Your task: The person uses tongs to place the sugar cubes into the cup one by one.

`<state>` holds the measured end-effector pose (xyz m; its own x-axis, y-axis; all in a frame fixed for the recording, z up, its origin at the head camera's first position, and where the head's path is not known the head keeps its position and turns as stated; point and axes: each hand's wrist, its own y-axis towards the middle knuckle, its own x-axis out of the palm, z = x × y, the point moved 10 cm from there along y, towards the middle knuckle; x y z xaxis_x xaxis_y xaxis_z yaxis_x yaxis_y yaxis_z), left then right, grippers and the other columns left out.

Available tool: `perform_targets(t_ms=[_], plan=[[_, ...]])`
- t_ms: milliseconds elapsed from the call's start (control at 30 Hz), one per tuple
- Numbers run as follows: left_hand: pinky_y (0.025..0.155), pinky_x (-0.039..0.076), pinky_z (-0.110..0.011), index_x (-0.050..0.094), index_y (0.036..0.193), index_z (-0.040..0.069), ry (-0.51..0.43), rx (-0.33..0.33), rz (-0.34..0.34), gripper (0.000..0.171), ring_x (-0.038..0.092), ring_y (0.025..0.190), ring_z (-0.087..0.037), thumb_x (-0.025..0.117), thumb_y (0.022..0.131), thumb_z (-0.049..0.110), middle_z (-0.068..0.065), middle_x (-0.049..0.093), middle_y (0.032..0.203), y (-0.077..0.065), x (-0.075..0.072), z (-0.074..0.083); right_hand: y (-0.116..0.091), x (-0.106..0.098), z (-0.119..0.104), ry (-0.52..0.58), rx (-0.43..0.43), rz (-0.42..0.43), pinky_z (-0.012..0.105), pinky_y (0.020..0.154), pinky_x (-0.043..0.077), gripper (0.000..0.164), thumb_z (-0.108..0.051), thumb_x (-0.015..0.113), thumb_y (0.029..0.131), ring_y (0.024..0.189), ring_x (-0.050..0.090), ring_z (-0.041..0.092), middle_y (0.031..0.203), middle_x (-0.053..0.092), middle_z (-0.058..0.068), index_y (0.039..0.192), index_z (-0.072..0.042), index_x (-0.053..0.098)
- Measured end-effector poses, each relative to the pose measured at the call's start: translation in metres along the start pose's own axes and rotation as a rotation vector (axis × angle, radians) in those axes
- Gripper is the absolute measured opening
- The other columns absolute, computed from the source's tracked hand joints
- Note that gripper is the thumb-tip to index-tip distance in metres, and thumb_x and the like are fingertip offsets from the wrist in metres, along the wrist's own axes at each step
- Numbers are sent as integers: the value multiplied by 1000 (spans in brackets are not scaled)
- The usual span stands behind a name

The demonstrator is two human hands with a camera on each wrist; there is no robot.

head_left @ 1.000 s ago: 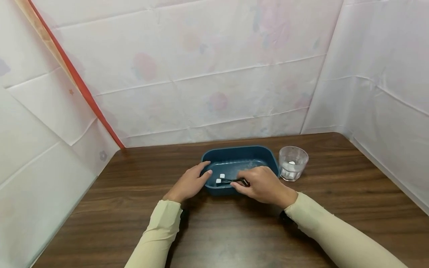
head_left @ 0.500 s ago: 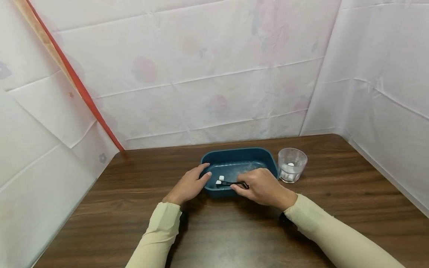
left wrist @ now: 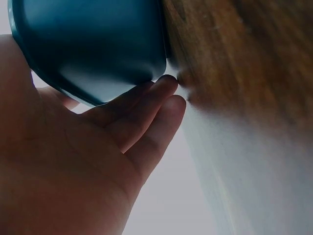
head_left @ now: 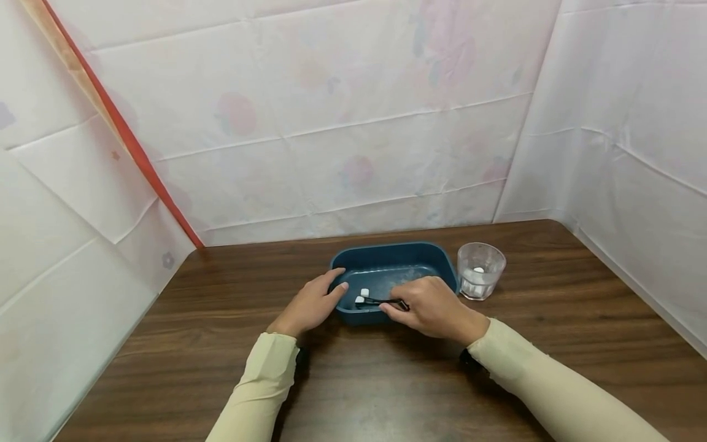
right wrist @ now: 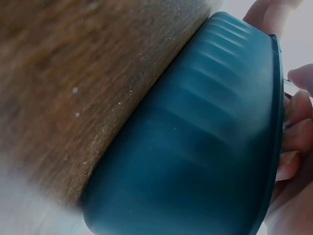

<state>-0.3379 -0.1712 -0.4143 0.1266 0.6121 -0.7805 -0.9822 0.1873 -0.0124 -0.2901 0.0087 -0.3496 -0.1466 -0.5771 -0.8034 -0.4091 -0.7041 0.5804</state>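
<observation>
My left hand (head_left: 309, 304) holds the left end of a blue plastic basin (head_left: 345, 316), with fingertips over the rim in the head view. In the left wrist view, other fingers (left wrist: 146, 117) lie along the basin's outer wall. My right hand (head_left: 428, 307) reaches over the basin's near right side and grips slim black tongs (head_left: 381, 301). The tongs point left, their tips right at a small white cube (head_left: 359, 300). A second white cube (head_left: 364, 293) lies just behind it on the basin floor. In the right wrist view, the basin's side wall hides most of the tongs.
A clear glass (head_left: 482, 270) with white cubes in it stands at the basin's right end. The dark wooden table (head_left: 364, 387) runs back to a wall covered with white patterned sheeting (head_left: 342, 123).
The tongs' arms have come together at the nearer white cube. Both hands stay about where they were, and the basin and glass have hardly shifted.
</observation>
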Motion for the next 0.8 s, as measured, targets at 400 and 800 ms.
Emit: perform_targets(t_ms=[400, 800], plan=[[113, 32, -56, 40, 155, 13, -6, 25, -1, 55, 39, 142, -31, 47, 107, 40, -9, 41, 156, -2, -3, 4, 2, 0, 0, 12, -2, 0, 17, 43, 24, 36, -30, 68, 96, 45, 30, -3, 55, 33, -15, 66, -23, 49], [114, 31, -55, 41, 155, 13, -3, 19, -9, 55, 38, 142, -30, 48, 106, 40, -8, 41, 156, -1, -1, 4, 1, -2, -1, 17, -7, 7, 17, 43, 24, 34, -29, 70, 95, 45, 30, -4, 55, 34, -15, 68, -23, 51]])
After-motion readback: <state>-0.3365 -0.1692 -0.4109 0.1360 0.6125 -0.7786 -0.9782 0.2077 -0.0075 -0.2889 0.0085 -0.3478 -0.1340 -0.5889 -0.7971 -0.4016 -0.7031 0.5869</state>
